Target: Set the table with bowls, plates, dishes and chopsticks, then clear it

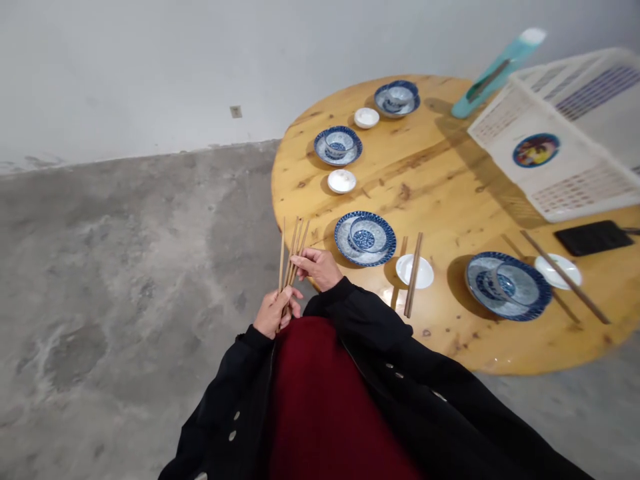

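Several wooden chopsticks (283, 257) stand in a loose bundle at the table's left edge, close to my body. My left hand (276, 309) is closed around their lower part. Higher up, my right hand (319, 267) pinches some of the same chopsticks between thumb and fingers. Nearest to my right hand is a blue-and-white plate (343, 252) with a small bowl (369, 235) on it. To its right, a pair of chopsticks (413, 277) rests across a small white dish (425, 272).
On the round wooden table (400, 193) are further place settings, including a plate (539, 308) at right. A white plastic basket (525, 113), a turquoise cylinder (495, 77) and a black phone (593, 238) stand or lie on the right side. Concrete floor (125, 300) spreads leftward.
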A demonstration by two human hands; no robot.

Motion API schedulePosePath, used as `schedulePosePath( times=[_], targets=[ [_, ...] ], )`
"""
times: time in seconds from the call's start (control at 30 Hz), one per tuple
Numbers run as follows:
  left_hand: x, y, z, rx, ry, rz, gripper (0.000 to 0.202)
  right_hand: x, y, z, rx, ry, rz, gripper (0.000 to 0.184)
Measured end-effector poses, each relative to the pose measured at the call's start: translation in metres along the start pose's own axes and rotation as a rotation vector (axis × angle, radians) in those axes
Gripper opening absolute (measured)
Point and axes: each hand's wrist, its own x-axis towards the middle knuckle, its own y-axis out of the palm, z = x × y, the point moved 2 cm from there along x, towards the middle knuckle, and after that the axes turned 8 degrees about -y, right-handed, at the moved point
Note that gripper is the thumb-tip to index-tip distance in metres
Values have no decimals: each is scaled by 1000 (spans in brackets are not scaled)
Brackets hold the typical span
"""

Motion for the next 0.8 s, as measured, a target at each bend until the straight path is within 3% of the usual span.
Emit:
schedulePosePath(
  times=[0.13,0.23,0.33,0.4,0.47,0.57,0.8],
  targets=[
    [2,-13,-3,26,8,-68,57,11,9,-4,-49,26,71,44],
    [5,-27,-6,-23,50,-231,58,31,-4,10,-143,-56,51,43],
    [10,-46,-11,-84,132,-420,55,65,-36,39,-339,-324,-159,36],
    [14,-58,-16,-97,150,-486,54,90,-59,56,-522,-516,-346,30],
    [20,-69,-22,-100,129,-504,56,113,-74,64,-706,-649,-477,27],
    [34,-84,-38,-75,87,-499,57,142,-77,56,-942,-735,-539,25],
    [90,-122,-102,109,25,-379,53,170,-50,32,-1139,-663,-511,24]
  ],
)
